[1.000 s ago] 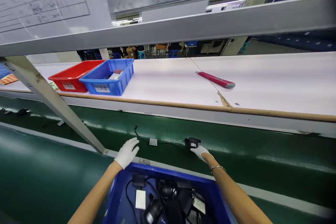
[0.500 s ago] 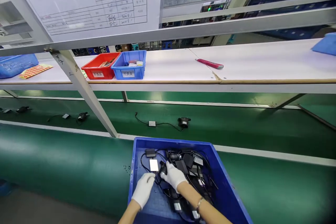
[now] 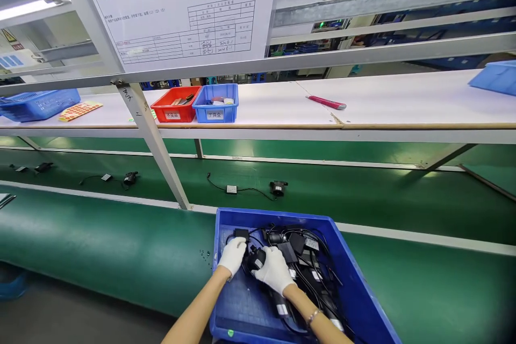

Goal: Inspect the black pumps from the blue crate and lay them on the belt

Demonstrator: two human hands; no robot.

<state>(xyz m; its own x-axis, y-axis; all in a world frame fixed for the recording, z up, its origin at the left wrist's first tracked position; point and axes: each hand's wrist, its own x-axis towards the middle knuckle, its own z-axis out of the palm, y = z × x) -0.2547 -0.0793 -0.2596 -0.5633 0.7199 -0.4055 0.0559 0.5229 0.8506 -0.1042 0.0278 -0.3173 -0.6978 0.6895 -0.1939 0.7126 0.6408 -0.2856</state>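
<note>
In the blue crate (image 3: 274, 215), my gloved right hand (image 3: 274, 270) grips a black, rounded pump-like unit (image 3: 256, 259). My left hand (image 3: 233, 256), also in a white glove, has its fingers closed beside a small black box (image 3: 242, 234); whatever it holds is hidden under the glove. Black cables run around both hands. To the right of my right hand lies a heap of similar black units with cables and white labels (image 3: 312, 244).
On the green conveyor belt beyond lie a black unit (image 3: 278, 188) and its cabled labelled box (image 3: 231, 190). The white shelf above carries a red bin (image 3: 177, 113), a blue bin (image 3: 215, 110) and a red cutter knife (image 3: 326, 102). A slanted metal post (image 3: 161, 156) stands left.
My left hand has moved forward over the spot where a white-labelled box showed. My right hand remains on the black unit. The view has shifted slightly.
</note>
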